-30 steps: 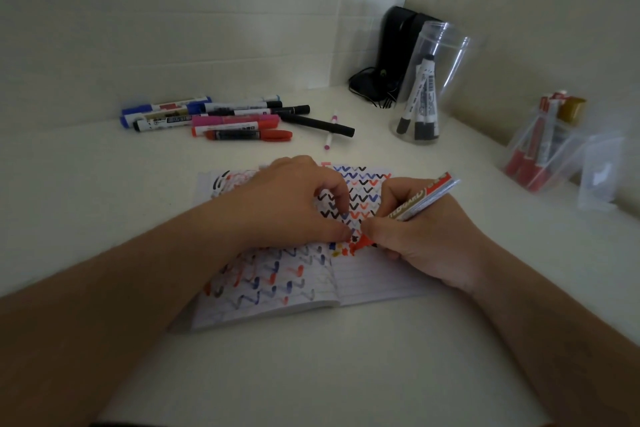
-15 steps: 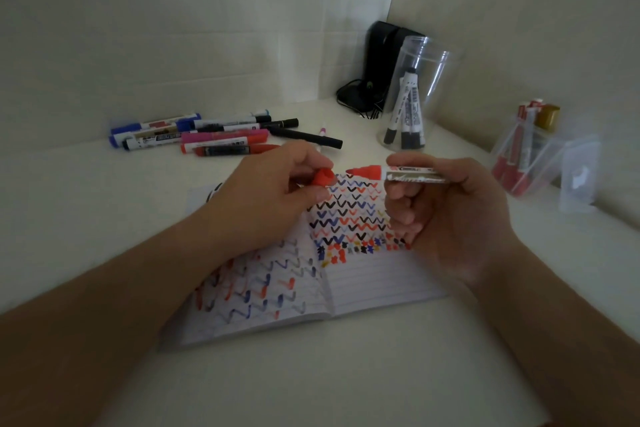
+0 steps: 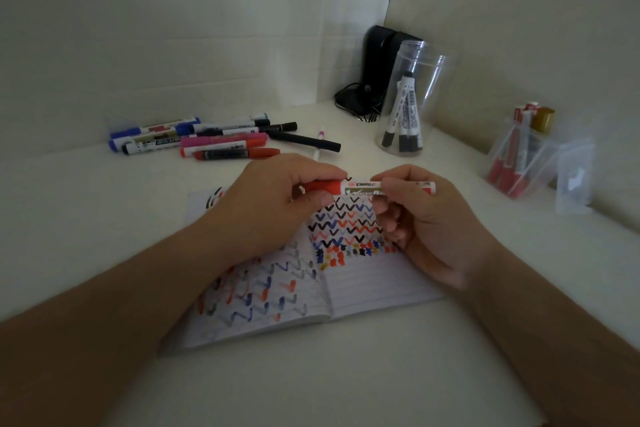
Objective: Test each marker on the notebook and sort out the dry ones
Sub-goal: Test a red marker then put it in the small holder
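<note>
A red marker [image 3: 363,187] with a white barrel is held level above the open notebook [image 3: 374,284]. My left hand [image 3: 273,204] pinches its red cap [image 3: 323,187], which sits on the marker's left end. My right hand [image 3: 426,229] grips the barrel from the right. The notebook's pages carry rows of zigzag marks in black, blue and red. Several loose markers [image 3: 207,139] lie in a row at the back left of the table.
A clear round jar [image 3: 412,97] at the back holds black-capped markers. A clear tilted box [image 3: 516,156] at the right holds red markers and a gold one. A black device with a cord [image 3: 377,69] stands in the corner. A thin pink pen [image 3: 320,142] lies behind my hands.
A second ago my right hand was marking the notebook page with the red marker. It lifted the marker, and my left hand has brought the red cap onto its tip.
</note>
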